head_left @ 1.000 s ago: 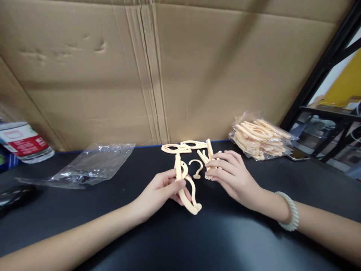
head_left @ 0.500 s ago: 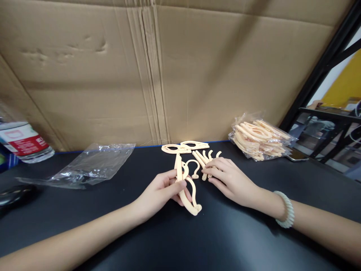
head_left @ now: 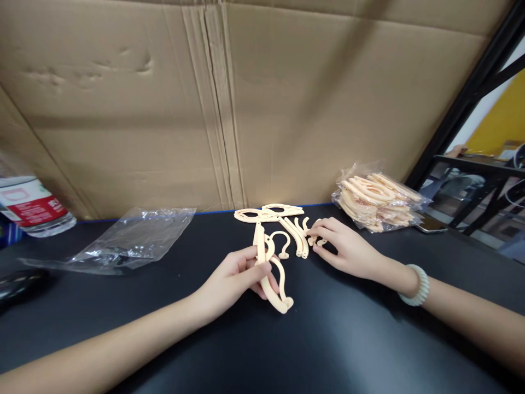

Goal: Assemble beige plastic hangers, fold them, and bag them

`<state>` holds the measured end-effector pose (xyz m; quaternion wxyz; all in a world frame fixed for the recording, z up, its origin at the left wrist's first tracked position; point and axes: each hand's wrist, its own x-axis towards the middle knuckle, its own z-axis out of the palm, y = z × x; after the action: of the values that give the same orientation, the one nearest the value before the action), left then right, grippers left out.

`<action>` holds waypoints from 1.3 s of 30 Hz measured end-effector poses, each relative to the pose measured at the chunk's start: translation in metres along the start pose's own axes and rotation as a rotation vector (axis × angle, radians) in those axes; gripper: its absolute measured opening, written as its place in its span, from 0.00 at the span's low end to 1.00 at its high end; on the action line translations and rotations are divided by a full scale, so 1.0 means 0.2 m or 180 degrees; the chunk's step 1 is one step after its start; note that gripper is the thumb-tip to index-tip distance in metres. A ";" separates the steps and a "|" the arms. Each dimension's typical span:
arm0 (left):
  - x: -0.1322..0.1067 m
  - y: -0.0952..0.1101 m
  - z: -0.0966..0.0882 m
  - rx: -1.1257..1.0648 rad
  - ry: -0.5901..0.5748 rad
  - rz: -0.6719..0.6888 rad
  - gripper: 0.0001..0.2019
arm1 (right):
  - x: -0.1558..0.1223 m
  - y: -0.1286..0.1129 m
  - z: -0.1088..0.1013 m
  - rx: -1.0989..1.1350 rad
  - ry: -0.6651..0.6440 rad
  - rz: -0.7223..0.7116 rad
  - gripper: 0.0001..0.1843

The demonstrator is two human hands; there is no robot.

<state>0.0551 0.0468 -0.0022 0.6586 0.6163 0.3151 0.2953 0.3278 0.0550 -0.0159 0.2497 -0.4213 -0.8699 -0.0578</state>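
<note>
My left hand [head_left: 238,273] is closed round a cream plastic folding hanger [head_left: 268,284], its arms folded together and slanting toward me. Beyond it on the black table lies a loose hanger hook [head_left: 282,236]. A pair of curved hanger arms [head_left: 297,238] rests side by side just left of my right hand [head_left: 344,243]. The fingers of that hand are bent onto small hanger hooks [head_left: 313,239], which they partly hide. At the back lie two flat, loop-shaped hanger pieces [head_left: 283,210], touching each other.
A clear bag packed with hanger parts [head_left: 375,200] stands at the back right, beside a phone [head_left: 432,224]. An opened clear plastic bag [head_left: 139,241] lies to the left, near a labelled bottle [head_left: 36,208] and a black mouse [head_left: 20,287]. Cardboard [head_left: 287,109] walls the back.
My right hand has shifted slightly back and right, drawing small hooks away from the curved arms, which now show fully. My left hand keeps its hold on the folding hanger.
</note>
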 end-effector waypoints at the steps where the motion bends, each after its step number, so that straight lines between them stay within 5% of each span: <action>1: 0.00 0.00 0.00 0.0012 0.0000 -0.0001 0.12 | 0.00 0.02 0.01 0.0033 -0.0005 0.0024 0.12; 9: 0.00 0.00 -0.01 0.0029 -0.0065 0.0021 0.12 | 0.00 0.13 0.04 0.0005 0.0144 0.0234 0.07; 12: 0.00 0.00 -0.01 0.0005 -0.0061 0.0014 0.12 | 0.01 0.07 0.01 0.0149 0.0247 0.0039 0.12; 18: 0.00 0.00 0.00 0.0008 -0.0029 0.0012 0.13 | 0.00 -0.07 -0.01 0.0525 -0.0358 -0.0682 0.14; 27: 0.00 -0.01 -0.01 0.0063 -0.0070 0.0062 0.14 | -0.01 -0.05 0.02 0.0182 -0.0089 -0.0518 0.14; 35: 0.01 -0.01 0.00 0.0261 -0.0090 0.0207 0.17 | -0.02 -0.30 -0.04 -0.0121 -0.0146 -0.1777 0.19; 39: 0.00 -0.01 0.00 0.0411 -0.0106 0.0219 0.17 | -0.03 -0.31 -0.03 -0.0148 -0.0234 -0.1632 0.17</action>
<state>0.0561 0.0469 -0.0042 0.6121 0.6727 0.3012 0.2865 0.2869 0.0086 -0.0064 0.1854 -0.1944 -0.9552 -0.1239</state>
